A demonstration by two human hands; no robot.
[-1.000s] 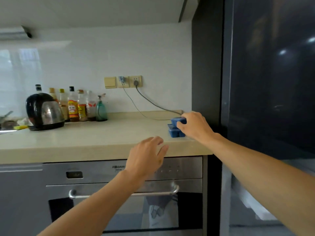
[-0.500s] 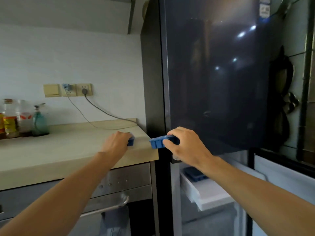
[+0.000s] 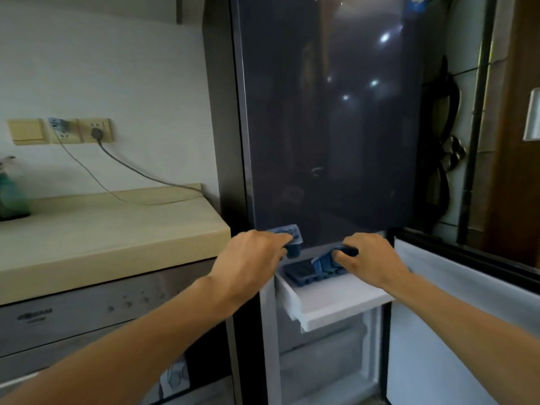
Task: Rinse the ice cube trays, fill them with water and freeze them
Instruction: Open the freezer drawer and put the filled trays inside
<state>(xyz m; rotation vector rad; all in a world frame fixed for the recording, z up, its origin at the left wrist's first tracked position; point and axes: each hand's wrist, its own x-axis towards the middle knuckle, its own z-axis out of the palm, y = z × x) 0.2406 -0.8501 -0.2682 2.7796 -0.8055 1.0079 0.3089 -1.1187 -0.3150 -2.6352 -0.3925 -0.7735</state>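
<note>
My left hand (image 3: pixel 253 255) grips a small blue ice cube tray (image 3: pixel 289 238) in the air, just left of the pulled-out white freezer drawer (image 3: pixel 336 302). My right hand (image 3: pixel 369 258) holds a second blue tray (image 3: pixel 324 264), tilted, over the drawer's back. A third blue tray (image 3: pixel 298 271) lies flat in the drawer, touching the one in my right hand. My fingers hide part of each held tray.
The tall dark fridge door (image 3: pixel 330 127) is closed above the drawer. The lower freezer door (image 3: pixel 455 317) stands open to the right. A beige countertop (image 3: pixel 102 238) with an oven (image 3: pixel 87 323) under it lies to the left, with wall sockets (image 3: pixel 79 131) and a cable behind.
Both hands carried their trays from the counter's right end over to the freezer. The right tray now hangs over the open drawer; the view turned right.
</note>
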